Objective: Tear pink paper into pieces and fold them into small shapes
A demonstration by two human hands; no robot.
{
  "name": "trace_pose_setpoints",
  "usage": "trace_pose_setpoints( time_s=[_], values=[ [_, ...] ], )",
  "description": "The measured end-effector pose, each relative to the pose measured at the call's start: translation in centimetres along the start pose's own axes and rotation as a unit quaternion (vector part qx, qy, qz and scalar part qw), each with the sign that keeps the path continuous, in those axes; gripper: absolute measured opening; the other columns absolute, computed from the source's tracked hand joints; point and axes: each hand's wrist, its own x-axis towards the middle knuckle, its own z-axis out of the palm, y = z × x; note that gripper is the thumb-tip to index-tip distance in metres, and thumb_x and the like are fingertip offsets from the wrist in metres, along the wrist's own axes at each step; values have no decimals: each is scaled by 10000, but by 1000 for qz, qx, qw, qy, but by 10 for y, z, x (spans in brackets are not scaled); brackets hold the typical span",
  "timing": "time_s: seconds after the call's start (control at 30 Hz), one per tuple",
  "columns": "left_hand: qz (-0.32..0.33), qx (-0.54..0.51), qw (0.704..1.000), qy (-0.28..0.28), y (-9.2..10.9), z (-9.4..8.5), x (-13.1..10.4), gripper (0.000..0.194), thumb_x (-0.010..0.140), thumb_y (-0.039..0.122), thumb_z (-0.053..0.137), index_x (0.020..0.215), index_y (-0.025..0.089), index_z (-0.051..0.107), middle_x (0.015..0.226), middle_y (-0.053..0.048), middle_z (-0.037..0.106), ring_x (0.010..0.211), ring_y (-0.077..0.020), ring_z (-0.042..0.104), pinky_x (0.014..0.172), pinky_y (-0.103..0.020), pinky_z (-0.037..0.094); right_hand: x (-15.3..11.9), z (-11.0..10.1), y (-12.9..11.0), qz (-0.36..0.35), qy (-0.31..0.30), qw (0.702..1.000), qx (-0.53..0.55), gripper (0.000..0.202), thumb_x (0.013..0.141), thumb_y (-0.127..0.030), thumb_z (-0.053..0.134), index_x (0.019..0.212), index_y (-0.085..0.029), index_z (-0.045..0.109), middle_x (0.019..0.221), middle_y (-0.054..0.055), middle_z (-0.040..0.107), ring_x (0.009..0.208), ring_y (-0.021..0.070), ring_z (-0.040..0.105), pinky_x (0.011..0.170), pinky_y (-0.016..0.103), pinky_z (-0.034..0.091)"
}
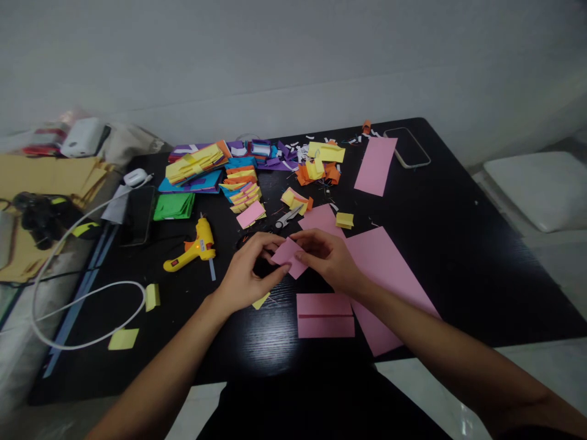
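Observation:
A small piece of pink paper [290,257] is held up above the table between both hands. My left hand [251,269] pinches its left side, thumb in front and fingers behind. On its right side my right hand [328,256] grips it the same way. Just beyond the hands lie grey-bladed scissors [288,217], their handles partly hidden behind my left hand. Below the hands is a folded pink paper [325,327] with a dark line across it. A large pink sheet [389,275] lies partly under my right forearm.
A yellow glue gun [202,241] lies left of my left hand, with a white cable [92,346] looping nearby. Folded coloured papers [241,183] and scraps [316,174] spread along the back. Another pink sheet [376,165] and a phone [408,148] are at back right.

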Motion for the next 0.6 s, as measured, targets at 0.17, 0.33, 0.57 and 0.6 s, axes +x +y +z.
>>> trace_pose_setpoints(
  time_s=[0.17, 0.33, 0.57, 0.6],
  values=[
    [-23, 12, 999, -19, -2, 0, -2, 495, 894, 253, 786, 1348, 234, 589, 1159, -79, 670, 879, -166, 678, 759, -303, 605, 2, -1, 0, 7, 4, 1000, 26, 345, 795, -239, 818, 1132, -249, 748, 943, 12, 742, 895, 172, 711, 860, 340, 591],
    [-60, -33, 998, 4, -3, 1, -3, 359, 952, 224, 706, 1301, 229, 623, 1005, -29, 703, 733, -109, 655, 693, -239, 561, 0, 1, -2, 14, -23, 999, 32, 421, 761, -189, 822, 1165, -258, 727, 891, -18, 693, 797, 144, 682, 761, 297, 585],
    [-72, -56, 996, -14, 1, 2, -2, 343, 904, 209, 726, 1223, 199, 601, 824, 12, 669, 693, -120, 625, 678, -246, 542, -5, 5, -3, -46, -14, 994, -95, 180, 842, -310, 804, 990, -217, 760, 985, 45, 765, 892, 196, 718, 823, 340, 591],
    [-73, -57, 996, -14, 2, 3, -3, 339, 904, 206, 722, 1219, 199, 597, 820, 13, 669, 697, -123, 628, 682, -250, 541, -5, 5, -3, -41, -14, 994, -99, 162, 849, -313, 797, 975, -218, 761, 953, 39, 773, 862, 192, 717, 811, 339, 588]
  ],
)
